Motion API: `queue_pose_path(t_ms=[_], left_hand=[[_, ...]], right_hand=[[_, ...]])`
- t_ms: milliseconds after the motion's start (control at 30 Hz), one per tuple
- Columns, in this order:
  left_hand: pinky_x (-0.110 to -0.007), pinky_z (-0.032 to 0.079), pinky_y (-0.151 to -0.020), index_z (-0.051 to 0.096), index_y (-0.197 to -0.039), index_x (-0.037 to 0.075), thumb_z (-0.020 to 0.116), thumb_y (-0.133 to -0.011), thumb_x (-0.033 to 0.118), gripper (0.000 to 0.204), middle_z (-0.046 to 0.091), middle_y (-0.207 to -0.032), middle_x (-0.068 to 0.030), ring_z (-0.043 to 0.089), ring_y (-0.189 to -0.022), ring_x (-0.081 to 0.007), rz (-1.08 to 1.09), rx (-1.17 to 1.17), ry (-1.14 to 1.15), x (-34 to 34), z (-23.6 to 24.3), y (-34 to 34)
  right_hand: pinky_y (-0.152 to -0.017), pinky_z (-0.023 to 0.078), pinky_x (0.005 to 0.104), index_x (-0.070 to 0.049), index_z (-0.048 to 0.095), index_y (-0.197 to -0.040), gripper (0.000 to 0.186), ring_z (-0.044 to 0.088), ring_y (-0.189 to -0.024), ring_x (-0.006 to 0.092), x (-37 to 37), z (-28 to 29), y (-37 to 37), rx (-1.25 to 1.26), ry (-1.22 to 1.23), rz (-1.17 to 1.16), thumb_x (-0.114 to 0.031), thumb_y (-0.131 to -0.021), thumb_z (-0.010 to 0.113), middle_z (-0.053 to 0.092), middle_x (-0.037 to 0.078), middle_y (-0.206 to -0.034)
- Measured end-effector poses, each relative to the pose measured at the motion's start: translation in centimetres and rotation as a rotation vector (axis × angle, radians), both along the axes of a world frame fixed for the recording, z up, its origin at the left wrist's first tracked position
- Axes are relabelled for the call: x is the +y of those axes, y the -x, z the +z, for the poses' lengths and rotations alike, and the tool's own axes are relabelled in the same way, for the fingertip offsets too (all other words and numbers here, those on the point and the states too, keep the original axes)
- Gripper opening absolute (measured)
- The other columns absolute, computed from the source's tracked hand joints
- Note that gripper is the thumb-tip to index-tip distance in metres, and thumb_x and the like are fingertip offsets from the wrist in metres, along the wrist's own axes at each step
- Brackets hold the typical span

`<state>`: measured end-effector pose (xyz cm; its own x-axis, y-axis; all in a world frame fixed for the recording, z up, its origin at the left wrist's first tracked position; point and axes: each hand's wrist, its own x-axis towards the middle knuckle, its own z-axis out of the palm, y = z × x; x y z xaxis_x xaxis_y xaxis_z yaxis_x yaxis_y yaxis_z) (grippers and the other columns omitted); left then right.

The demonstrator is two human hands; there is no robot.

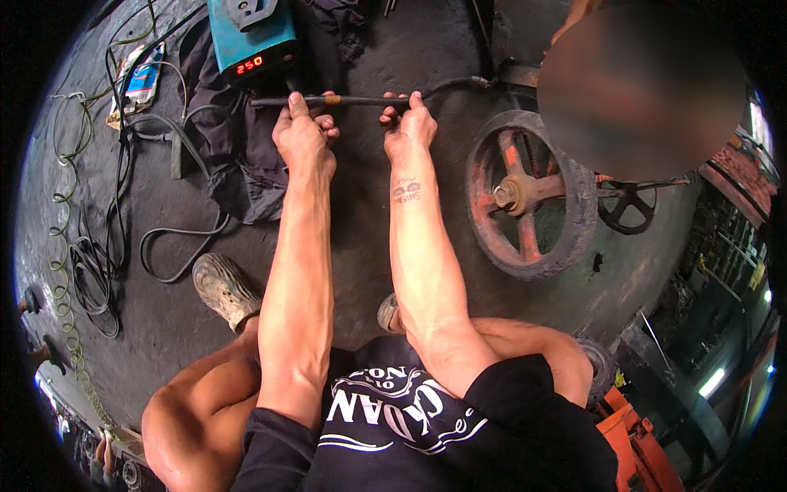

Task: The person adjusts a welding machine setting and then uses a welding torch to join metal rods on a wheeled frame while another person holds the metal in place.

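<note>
A thick black cable [361,101] with a yellowish band on it stretches level between my two hands in front of me. Near its left end, my left hand [305,135] closes on it, thumb on top. My right hand [410,127] pinches the cable farther right, thumb up and fingers curled. Beyond that hand the cable curves up toward a metal end piece near a rusty bar. Just past my left hand stands a teal machine [254,41] with a lit red display, probably a welding machine, on or beside a crumpled dark cloth [234,148].
To the right lies a large red-spoked wheel [529,197], with a smaller dark wheel [627,207] behind it. A coiled green hose [61,262] and loose black cables [94,271] spread over the left floor. Another person's arm [578,18] shows at top right beside a blurred area.
</note>
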<state>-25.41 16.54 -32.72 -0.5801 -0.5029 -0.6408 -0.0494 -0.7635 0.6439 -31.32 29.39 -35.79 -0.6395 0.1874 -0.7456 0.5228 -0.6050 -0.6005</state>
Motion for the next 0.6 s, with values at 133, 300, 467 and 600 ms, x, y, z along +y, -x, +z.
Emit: queue_pose_path(t_ms=[133, 300, 467, 600], left_hand=[[-0.025, 0.044, -0.043, 0.048, -0.105, 0.002, 0.047, -0.107, 0.030, 0.028, 0.071, -0.094, -0.0193, 0.051, -0.051, -0.0113, -0.004, -0.009, 0.007, 0.0, 0.1, 0.1], [-0.025, 0.043, -0.042, 0.048, -0.105, 0.002, 0.048, -0.106, 0.031, 0.029, 0.072, -0.094, -0.0188, 0.051, -0.050, -0.0117, 0.010, -0.003, 0.016, 0.1, 0.1, 0.1], [-0.024, 0.045, -0.040, 0.049, -0.102, 0.002, 0.050, -0.106, 0.030, 0.028, 0.072, -0.092, -0.0178, 0.054, -0.049, -0.0127, 0.000, -0.040, 0.038, 0.2, 0.3, 0.3], [-0.025, 0.046, -0.038, 0.051, -0.098, 0.002, 0.053, -0.104, 0.027, 0.026, 0.071, -0.089, -0.0158, 0.057, -0.048, -0.0138, 0.008, -0.045, 0.079, -0.3, 0.1, 0.0]], right_hand=[[-0.049, 0.046, 0.0316, -0.003, 0.053, -0.096, 0.030, 0.053, -0.054, 0.0187, -0.1, 0.1, 0.0, 0.009, 0.001, -0.001, -0.029, -0.107, 0.043, 0.068, 0.020, -0.088], [-0.049, 0.046, 0.0314, -0.003, 0.053, -0.096, 0.031, 0.054, -0.054, 0.0186, -0.3, 0.3, 0.0, 0.003, -0.016, -0.006, -0.029, -0.107, 0.043, 0.069, 0.020, -0.088], [-0.048, 0.047, 0.0315, -0.003, 0.053, -0.096, 0.031, 0.054, -0.053, 0.0190, -0.2, 0.0, 0.2, -0.007, -0.031, -0.002, -0.029, -0.107, 0.043, 0.069, 0.020, -0.088], [-0.048, 0.047, 0.0319, -0.003, 0.054, -0.096, 0.030, 0.055, -0.054, 0.0195, -0.3, -0.7, 0.0, 0.002, -0.014, 0.017, -0.029, -0.107, 0.045, 0.069, 0.019, -0.089]])
